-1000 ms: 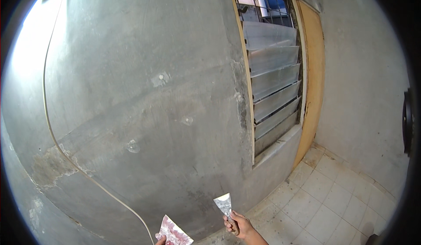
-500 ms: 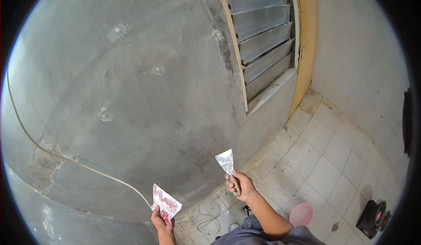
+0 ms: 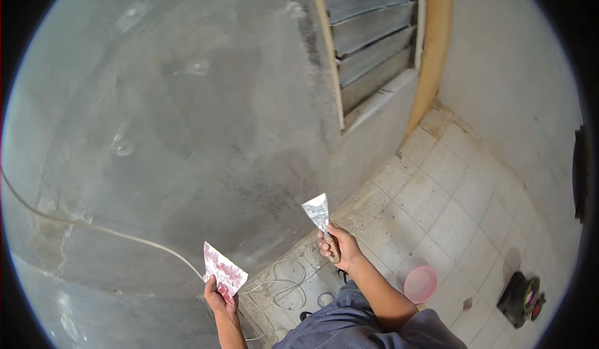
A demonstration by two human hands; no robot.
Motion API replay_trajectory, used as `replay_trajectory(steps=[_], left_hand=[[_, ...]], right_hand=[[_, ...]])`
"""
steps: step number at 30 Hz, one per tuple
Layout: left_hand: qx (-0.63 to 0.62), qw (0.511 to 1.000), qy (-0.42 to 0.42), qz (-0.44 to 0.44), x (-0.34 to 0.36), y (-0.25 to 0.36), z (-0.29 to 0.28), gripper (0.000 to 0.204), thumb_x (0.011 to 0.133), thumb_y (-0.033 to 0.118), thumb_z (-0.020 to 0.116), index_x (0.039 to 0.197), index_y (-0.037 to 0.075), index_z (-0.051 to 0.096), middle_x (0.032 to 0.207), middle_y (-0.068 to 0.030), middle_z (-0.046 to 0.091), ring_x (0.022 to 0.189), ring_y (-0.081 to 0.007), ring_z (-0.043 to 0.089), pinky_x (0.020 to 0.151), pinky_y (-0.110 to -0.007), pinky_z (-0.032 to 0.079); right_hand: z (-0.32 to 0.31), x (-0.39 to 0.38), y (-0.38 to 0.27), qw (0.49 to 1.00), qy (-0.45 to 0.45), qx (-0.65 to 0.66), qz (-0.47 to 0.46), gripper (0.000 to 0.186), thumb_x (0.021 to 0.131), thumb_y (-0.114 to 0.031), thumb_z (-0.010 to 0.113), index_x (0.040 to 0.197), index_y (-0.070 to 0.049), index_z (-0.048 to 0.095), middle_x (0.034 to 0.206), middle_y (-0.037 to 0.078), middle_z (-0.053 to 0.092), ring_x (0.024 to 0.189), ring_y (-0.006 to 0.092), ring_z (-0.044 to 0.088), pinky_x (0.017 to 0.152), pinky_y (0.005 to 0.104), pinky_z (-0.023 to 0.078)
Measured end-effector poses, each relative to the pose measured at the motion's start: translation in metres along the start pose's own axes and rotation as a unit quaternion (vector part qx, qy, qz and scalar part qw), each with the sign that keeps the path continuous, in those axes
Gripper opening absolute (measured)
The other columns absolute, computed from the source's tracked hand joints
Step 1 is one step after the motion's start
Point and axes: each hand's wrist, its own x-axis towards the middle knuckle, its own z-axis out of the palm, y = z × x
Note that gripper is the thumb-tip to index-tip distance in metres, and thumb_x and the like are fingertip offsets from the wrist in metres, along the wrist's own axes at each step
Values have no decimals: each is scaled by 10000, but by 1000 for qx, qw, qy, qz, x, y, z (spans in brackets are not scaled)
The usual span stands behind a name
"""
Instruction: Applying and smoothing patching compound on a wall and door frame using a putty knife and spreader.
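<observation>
My left hand (image 3: 219, 300) grips a flat red spreader (image 3: 224, 274) by its lower end, its broad face smeared with white filler. In my right hand (image 3: 343, 246) is a putty knife (image 3: 317, 210), held upright by its worn, stained handle. White residue coats part of its metal blade. Both tools are apart from each other, in front of the grey plastered wall (image 3: 187, 193). Several pale filler patches dot that wall, one of them a round patch (image 3: 198, 67) above my left hand.
A louvred window (image 3: 374, 30) is set in the wall ahead. A pale cable (image 3: 134, 235) runs across the wall, and more lies coiled (image 3: 290, 286) on the tiled floor (image 3: 430, 205). A pink basin (image 3: 420, 285) and a dark object (image 3: 515, 299) stand to the right.
My view has shifted downward and to the right, showing more floor. Both hands sit slightly higher in the picture, still holding the same tools.
</observation>
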Motion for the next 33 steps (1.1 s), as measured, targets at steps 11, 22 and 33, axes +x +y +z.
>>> replay_trajectory(steps=[11,22,33], left_hand=[[-45,998,35,8,-57,40,-57,122,867,189,623,883,124,521,585,15,449,411,-98,433,326,-253,344],[-109,985,42,125,-124,70,-41,278,883,149,598,1122,8,579,904,-100,673,736,-185,679,670,-311,577],[-131,982,-29,136,-136,107,-48,215,891,78,589,1073,-35,585,954,-120,673,796,-190,690,725,-331,586]], right_hand=[[39,-21,36,993,-52,-29,106,234,993,-285,444,1016,-61,507,821,53,556,542,146,531,388,270,442],[187,24,101,884,-316,-264,223,276,993,-271,472,1065,-5,503,895,101,572,603,148,551,476,253,472],[253,15,149,617,-552,-549,-115,269,981,-136,514,1166,25,626,874,76,582,658,101,538,544,232,461]])
